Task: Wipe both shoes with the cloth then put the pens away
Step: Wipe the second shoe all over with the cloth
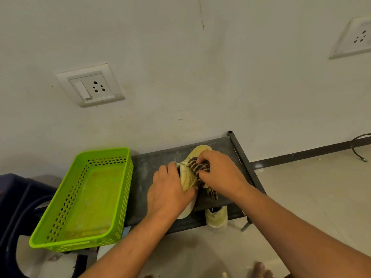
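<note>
While the pale wall [180, 57] fills most of the view, a light tiled floor [311, 187] lies at the lower right. A dark metal rack [144, 173] stands against the wall, and a green perforated basket [94, 197] sits just beside it on the left, tilted a little toward the camera. Two bare forearms reach from the bottom edge to the top shelf of the rack. The left hand [168, 191] grips a cream shoe [198, 150] that lies on this shelf: its thumb is laid across the upper and its fingers curl round the near side. The right hand [220, 173] is closed around a bunched brown striped cloth [197, 166] and presses it on the top of the same shoe; one end of the cloth hangs out below the hand onto the shelf. A second shoe [216, 218], also cream, shows under the front edge of the shelf, lower down. One white wall socket [90, 85] is above the basket.
</note>
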